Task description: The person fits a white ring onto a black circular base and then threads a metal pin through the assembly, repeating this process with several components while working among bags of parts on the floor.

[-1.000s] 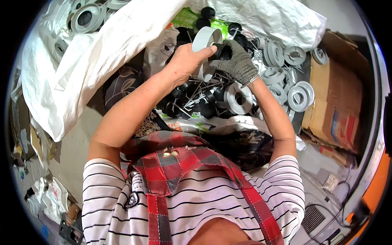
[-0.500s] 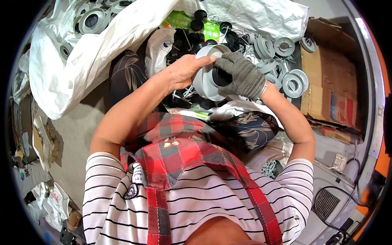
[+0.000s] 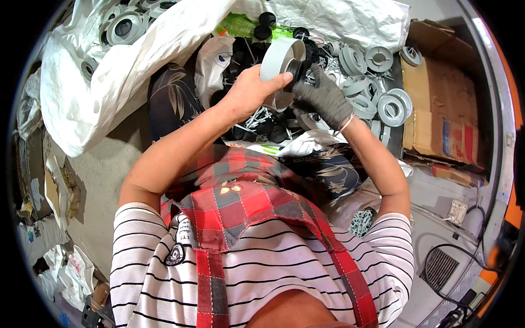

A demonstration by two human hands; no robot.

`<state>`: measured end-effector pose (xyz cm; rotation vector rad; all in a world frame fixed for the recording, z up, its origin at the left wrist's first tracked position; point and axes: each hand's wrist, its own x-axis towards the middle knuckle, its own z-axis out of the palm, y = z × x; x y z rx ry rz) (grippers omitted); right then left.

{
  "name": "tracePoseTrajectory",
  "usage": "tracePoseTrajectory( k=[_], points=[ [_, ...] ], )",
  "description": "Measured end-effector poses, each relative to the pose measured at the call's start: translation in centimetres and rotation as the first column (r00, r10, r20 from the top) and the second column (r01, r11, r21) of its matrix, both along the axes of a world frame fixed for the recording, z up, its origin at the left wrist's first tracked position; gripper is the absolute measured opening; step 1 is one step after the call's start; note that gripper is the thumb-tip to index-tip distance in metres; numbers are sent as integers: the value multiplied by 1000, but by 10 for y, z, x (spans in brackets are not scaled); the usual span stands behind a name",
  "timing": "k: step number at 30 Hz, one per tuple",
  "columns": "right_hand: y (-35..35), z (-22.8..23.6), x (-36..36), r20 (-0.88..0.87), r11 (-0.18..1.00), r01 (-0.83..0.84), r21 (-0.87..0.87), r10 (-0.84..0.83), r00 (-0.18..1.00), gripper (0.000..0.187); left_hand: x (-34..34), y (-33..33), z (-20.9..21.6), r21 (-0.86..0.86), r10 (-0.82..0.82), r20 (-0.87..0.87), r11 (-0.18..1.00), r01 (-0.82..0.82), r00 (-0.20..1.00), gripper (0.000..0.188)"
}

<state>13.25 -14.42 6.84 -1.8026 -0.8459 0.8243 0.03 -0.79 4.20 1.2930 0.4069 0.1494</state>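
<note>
My bare left hand [image 3: 250, 94] grips a light grey plastic ring-shaped part [image 3: 276, 57] by its wall, thumb across the near side. The part is tilted on edge, and a black round piece [image 3: 295, 69] shows in its opening. My right hand [image 3: 324, 98], in a dark grey glove, is just right of the part with its fingers apart; whether the fingertips touch the part is hard to make out. Below and around both hands lie loose black round caps [image 3: 278, 134] and thin white plastic sticks [image 3: 261, 119].
Several grey flanged rings [image 3: 391, 109] are heaped on the right, beside an open cardboard box [image 3: 445, 109]. A large white sack [image 3: 109, 104] spreads at the left, with more grey parts [image 3: 127, 27] behind it. A black cable [image 3: 437, 257] runs at the lower right.
The grey part has been turned up on edge and raised slightly in my left hand. My gloved right hand has drawn off its face, turned, and moved a little to the right.
</note>
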Motion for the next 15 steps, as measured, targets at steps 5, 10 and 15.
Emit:
tracePoseTrajectory(
  k=[5, 10, 15],
  points=[
    [-7, -5, 8, -484, 946, -39, -321, -129, 865, 53, -5, -4, 3, -21, 5, 42, 1000, -4, 999, 42],
    [-5, -8, 7, 397, 949, -68, -307, 193, 897, 85, -2, -10, -3, -113, -7, -31, 994, 3, 999, 39],
    [7, 3, -9, 398, 938, -95, -333, 231, 888, 84, -5, -2, -8, -161, 2, 15, 987, 0, 1000, 37]
  ],
)
